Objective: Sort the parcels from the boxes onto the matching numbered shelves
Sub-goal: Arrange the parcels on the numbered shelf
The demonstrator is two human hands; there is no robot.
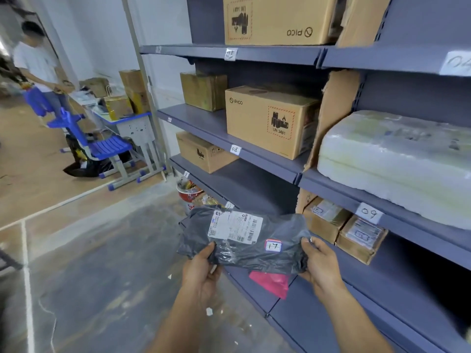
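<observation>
The left hand (201, 271) and the right hand (321, 266) reach out from the bottom of the view and hold a crumpled black plastic mailing bag (283, 258) between them. The left hand pinches the bag's left end, thumb on top and fingers curled beneath. The right hand grips the right end the same way, thumb over the edge. The bag is held in the air, roughly level, just in front of the lower tiers of the grey-blue metal shelving (318, 327). On its upper face are a white printed shipping label (234, 226) and, nearer the right hand, a small white sticker with a red border handwritten "17" (273, 245). A pink plastic parcel (271, 284) lies on the low shelf, partly hidden behind the bag. Higher up to the right, two small taped cardboard boxes (356, 240) sit side by side under the paper tag marked "09" (369, 212), and a large white foam-wrapped parcel (397, 161) rests on the shelf above that tag. To its left a brown cardboard box printed PICO (254, 123) stands on the shelf tagged "08" (235, 149). Well apart, at the far left, are a blue plastic chair (107, 146) and a person in a white shirt (35, 62).
</observation>
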